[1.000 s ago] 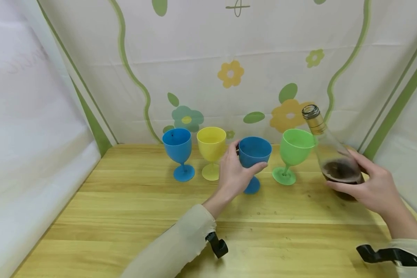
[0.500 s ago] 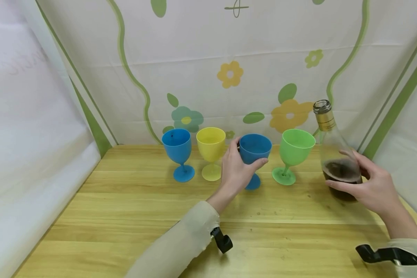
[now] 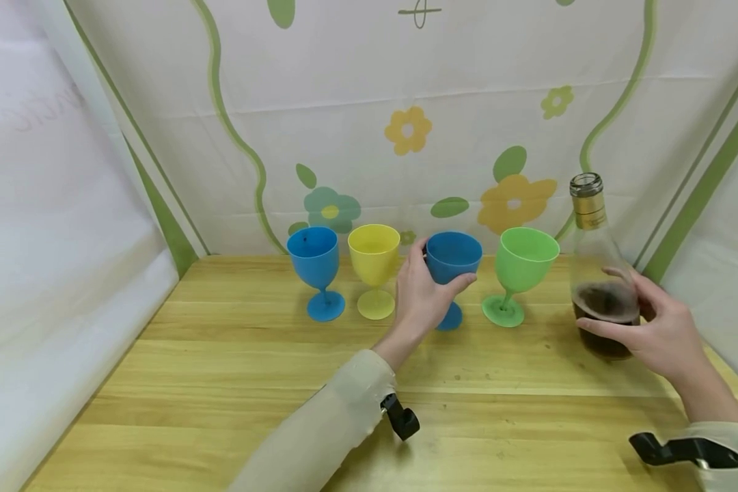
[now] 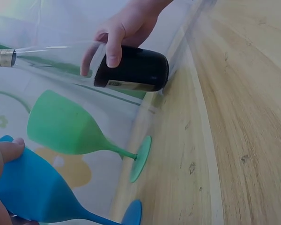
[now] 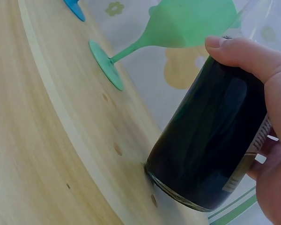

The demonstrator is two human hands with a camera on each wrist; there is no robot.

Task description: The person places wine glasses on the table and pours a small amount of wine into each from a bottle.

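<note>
My left hand (image 3: 421, 297) grips a blue goblet (image 3: 456, 263) round its bowl, thumb on the near side and fingers behind. The goblet stands upright with its foot (image 4: 132, 213) close to the tabletop. My right hand (image 3: 664, 331) holds a clear glass wine bottle (image 3: 601, 263) by its lower body. Dark liquid (image 5: 210, 136) fills its bottom part, and the open neck points up. The bottle is nearly upright, its base right at the table surface. Between the two hands stands a light green goblet (image 3: 525, 266).
A yellow goblet (image 3: 374, 260) and a second blue goblet (image 3: 315, 263) stand to the left of my left hand. The wooden table (image 3: 221, 383) ends at a white flowered curtain (image 3: 338, 150) behind the row. Dark spots mark the wood near the bottle.
The bottle has swung from leaning left to nearly upright in my right hand. My left hand has moved the blue goblet slightly farther back, into line with the others.
</note>
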